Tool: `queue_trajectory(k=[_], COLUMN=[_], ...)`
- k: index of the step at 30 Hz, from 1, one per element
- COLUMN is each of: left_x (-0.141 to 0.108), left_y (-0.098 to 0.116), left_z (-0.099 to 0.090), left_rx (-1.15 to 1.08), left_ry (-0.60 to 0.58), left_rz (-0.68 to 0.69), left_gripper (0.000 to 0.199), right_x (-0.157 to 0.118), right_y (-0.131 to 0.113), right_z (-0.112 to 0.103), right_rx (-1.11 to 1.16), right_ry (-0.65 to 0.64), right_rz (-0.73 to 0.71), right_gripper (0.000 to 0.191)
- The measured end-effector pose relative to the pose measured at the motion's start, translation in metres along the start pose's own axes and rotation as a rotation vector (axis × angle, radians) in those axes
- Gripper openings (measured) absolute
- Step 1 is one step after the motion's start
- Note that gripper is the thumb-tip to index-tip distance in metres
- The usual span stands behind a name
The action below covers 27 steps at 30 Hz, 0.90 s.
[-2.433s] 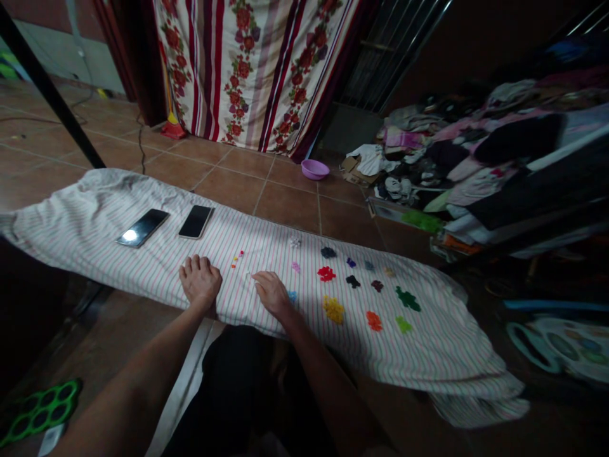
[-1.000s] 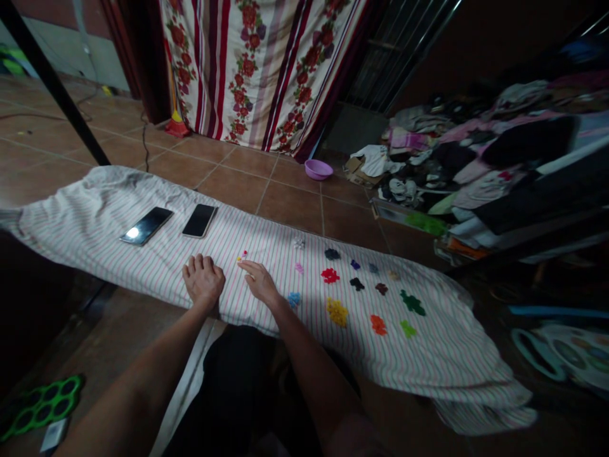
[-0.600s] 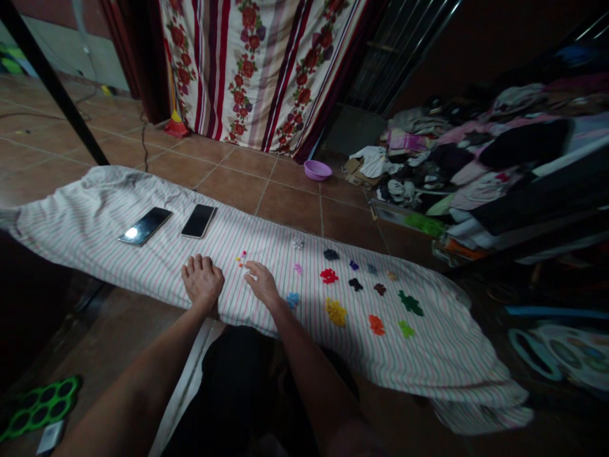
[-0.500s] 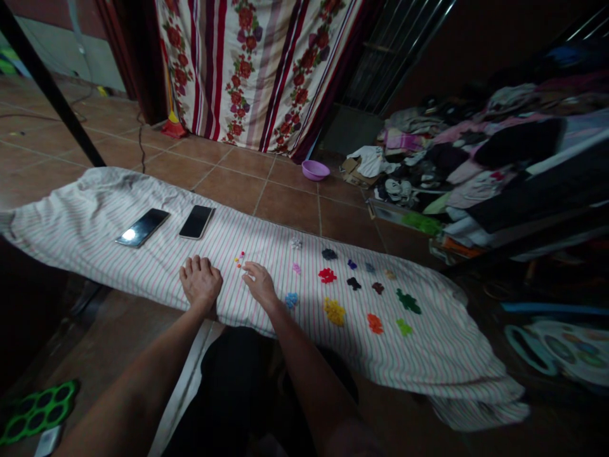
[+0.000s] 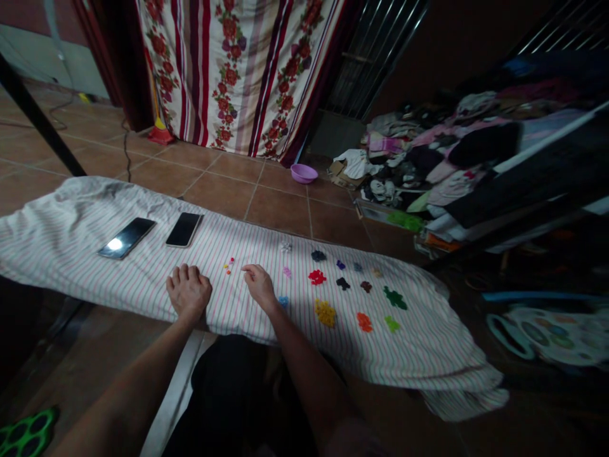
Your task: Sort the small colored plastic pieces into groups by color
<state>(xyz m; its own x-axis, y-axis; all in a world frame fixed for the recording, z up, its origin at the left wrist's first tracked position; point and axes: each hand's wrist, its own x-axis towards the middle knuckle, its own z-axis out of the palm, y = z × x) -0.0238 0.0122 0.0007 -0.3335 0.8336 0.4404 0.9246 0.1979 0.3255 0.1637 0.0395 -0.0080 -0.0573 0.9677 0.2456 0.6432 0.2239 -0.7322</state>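
Note:
My left hand [image 5: 189,292] lies palm down on the striped cloth [image 5: 143,289] with its fingers spread, holding nothing. Close to its right is a small mixed group of tiny pieces [image 5: 229,266] in red, yellow, orange and pink. My right hand [image 5: 259,285] hovers over or rests on the cloth right of that group, thumb and forefinger together. Whatever is in that pinch is too small to make out. Beside this hand are a pink pile [image 5: 287,272] and a light blue pile [image 5: 283,301], the latter partly behind the wrist.
Farther right lie single-colour piles, among them red [image 5: 316,277], yellow [image 5: 325,313], orange [image 5: 364,322] and dark green [image 5: 395,298]. Two phones, one dark [image 5: 184,230] and one reflecting light [image 5: 127,238], lie at left. A purple basin [image 5: 304,173] stands on the tiled floor beyond.
My right hand has drawn a little away to the right from the small mixed group, its fingers closing together. My left hand stays flat. The whole view has shifted slightly.

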Motion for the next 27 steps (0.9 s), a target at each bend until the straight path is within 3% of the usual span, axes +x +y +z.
queue_trajectory(k=[11, 18, 27], left_x=[0.0, 0.0, 0.0], left_y=[0.0, 0.001, 0.002], left_z=[0.003, 0.001, 0.002], left_rx=[0.005, 0.052, 0.068], left_ry=[-0.009, -0.008, -0.017], left_rz=[-0.01, 0.017, 0.012], left_gripper=[0.034, 0.034, 0.035], right_x=[0.013, 0.026, 0.043], right_y=[0.028, 0.042, 0.066], right_z=[-0.031, -0.047, -0.067], right_rx=[-0.071, -0.088, -0.113], right_ry=[0.146, 0.19, 0.287], right_rz=[-0.014, 0.175, 0.219], right_gripper=[0.025, 0.017, 0.02])
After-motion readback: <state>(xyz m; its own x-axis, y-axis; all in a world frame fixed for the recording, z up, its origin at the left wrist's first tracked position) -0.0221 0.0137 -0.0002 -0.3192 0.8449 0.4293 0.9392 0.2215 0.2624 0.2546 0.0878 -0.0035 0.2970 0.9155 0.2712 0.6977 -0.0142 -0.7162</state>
